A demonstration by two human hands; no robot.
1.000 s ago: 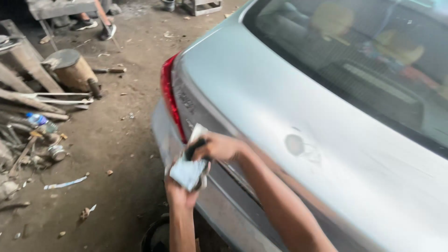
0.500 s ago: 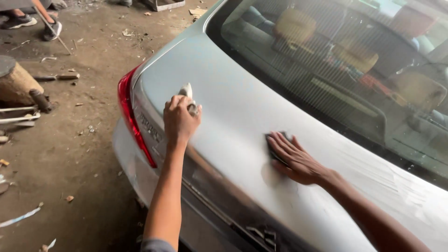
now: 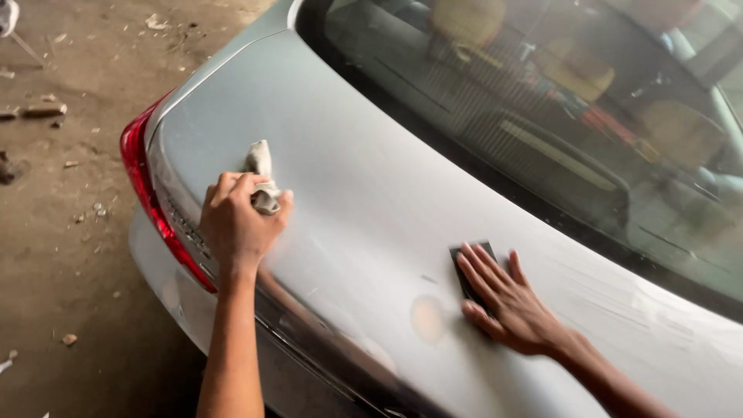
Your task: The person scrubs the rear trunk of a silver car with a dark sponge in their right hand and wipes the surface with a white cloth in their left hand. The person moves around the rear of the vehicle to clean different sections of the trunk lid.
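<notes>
While the silver, dust-dulled metal boot lid of the car (image 3: pixel 364 193) fills most of the head view, both bare hands are seen resting on it, well apart. A crumpled grey-white cloth rag (image 3: pixel 261 179) is gripped in the closed left hand (image 3: pixel 238 220), its fingers curled around the bundle, and the rag is pressed against the lid near the left corner, just beside the red plastic tail light (image 3: pixel 147 193). A loose end of the rag sticks up above the knuckles. A dark, flat, rectangular sanding pad (image 3: pixel 470 267) is pinned to the panel under the right hand (image 3: pixel 507 302), which is laid flat with the fingers stretched out over it; only the upper edge and a corner of the pad are left showing. A pale, rounded sanded patch (image 3: pixel 428 317) is seen on the paint just to the left of that hand. Behind the lid, the tinted rear window glass (image 3: pixel 542 101) is seen, and to the left lies the dusty brown dirt floor (image 3: pixel 70 255), strewn with small scraps.
</notes>
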